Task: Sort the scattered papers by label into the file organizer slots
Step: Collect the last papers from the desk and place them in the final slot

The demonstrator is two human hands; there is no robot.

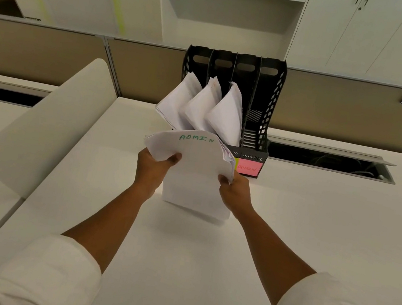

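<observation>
Gripping an ADMIN stack (198,178), both hands' fingers clench its sides: left hand (151,168), right hand (236,191). Stack stands on surface (315,223) before organizer (268,105); three slots filled, ADMIN-tagged rightmost slot (255,124) empty.

One black file organizer (265,104) with four slots. Three slots each hold one bundle of white papers (202,105); one slot holds nothing visible. One further stack marked ADMIN (196,172). One pink label (247,168) and one yellow label (236,162), partly hidden. Two hands: left hand (153,168), right hand (236,191).
</observation>
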